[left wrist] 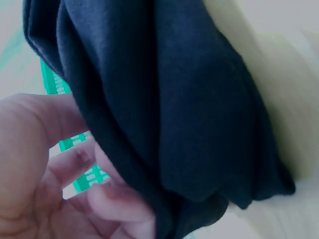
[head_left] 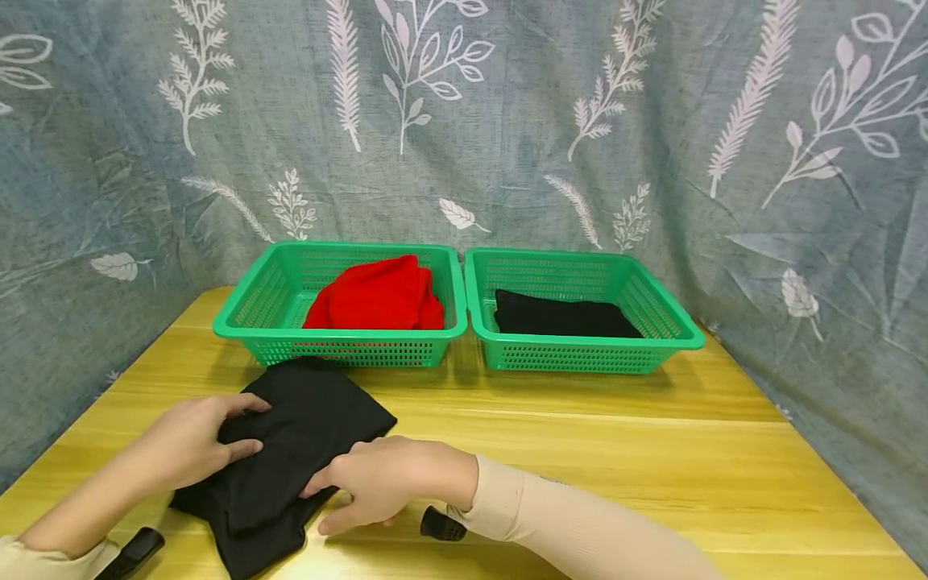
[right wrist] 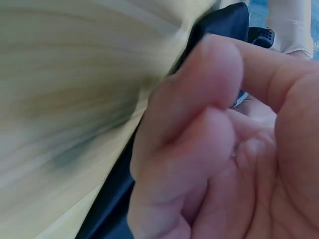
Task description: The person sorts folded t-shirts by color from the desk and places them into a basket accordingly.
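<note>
A black cloth garment (head_left: 293, 443), apparently folded over itself, lies on the table in front of the left basket, its surface creased. My left hand (head_left: 192, 443) rests at its left side, thumb and index finger spread apart on the fabric. In the left wrist view, the fabric (left wrist: 149, 99) hangs in loose folds past the fingers (left wrist: 122, 201) and hides some fingertips. At the garment's right edge is my right hand (head_left: 391, 479), with its index finger touching the fabric and the other fingers loosely bent. The right wrist view shows these bent fingers (right wrist: 174, 164) close up, with nothing gripped between them.
Two green plastic baskets stand side by side at the back of the wooden table (head_left: 580, 427). Bunched red cloth (head_left: 377, 298) fills part of the left basket (head_left: 250, 322); folded black cloth (head_left: 561, 316) lies in the right basket (head_left: 674, 326). A patterned grey-blue curtain (head_left: 507, 145) hangs behind.
</note>
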The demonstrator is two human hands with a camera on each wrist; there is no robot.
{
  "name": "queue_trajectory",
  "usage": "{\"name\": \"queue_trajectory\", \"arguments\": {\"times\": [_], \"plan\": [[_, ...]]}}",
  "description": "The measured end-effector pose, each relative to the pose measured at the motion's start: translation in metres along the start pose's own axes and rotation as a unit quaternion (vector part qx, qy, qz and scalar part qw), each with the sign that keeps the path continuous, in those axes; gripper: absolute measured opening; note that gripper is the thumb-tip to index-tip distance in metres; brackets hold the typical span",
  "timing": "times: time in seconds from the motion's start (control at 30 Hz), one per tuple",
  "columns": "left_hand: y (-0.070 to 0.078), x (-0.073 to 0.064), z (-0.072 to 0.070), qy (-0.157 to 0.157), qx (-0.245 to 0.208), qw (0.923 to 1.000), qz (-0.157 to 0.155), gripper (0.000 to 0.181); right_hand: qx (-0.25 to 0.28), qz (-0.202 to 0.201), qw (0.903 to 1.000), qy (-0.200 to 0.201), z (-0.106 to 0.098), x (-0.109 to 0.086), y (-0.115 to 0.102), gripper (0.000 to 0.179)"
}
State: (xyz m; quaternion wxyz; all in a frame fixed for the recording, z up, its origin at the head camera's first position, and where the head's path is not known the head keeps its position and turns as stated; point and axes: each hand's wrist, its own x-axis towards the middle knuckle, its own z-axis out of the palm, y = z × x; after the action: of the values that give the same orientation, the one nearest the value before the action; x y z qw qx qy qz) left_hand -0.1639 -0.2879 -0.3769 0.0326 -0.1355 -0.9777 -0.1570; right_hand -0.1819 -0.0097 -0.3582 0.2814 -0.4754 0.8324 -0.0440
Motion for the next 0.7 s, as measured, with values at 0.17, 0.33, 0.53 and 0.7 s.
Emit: {"name": "queue_trajectory", "arguments": {"times": [0.17,0.33,0.53,0.7], "plan": [[0.016,0.009,0.003,-0.001,-0.015,0.9997,0.020,0.047,0.013,-0.004,0.9999,0.007,0.002,-0.020,0.011,0.050],[0.032,0.015,0.005,-0.010,-0.031,0.9992,0.023,0.045,0.014,0.002,0.9999,0.008,0.004,-0.037,0.022,0.048],[0.051,0.015,0.006,-0.056,-0.090,0.9943,0.005,0.052,0.034,0.022,0.9991,0.009,0.006,-0.060,0.037,0.046],[0.063,0.013,0.008,-0.075,-0.129,0.9887,0.013,0.054,0.071,0.051,0.9961,0.013,0.008,-0.080,0.050,0.044]]}}
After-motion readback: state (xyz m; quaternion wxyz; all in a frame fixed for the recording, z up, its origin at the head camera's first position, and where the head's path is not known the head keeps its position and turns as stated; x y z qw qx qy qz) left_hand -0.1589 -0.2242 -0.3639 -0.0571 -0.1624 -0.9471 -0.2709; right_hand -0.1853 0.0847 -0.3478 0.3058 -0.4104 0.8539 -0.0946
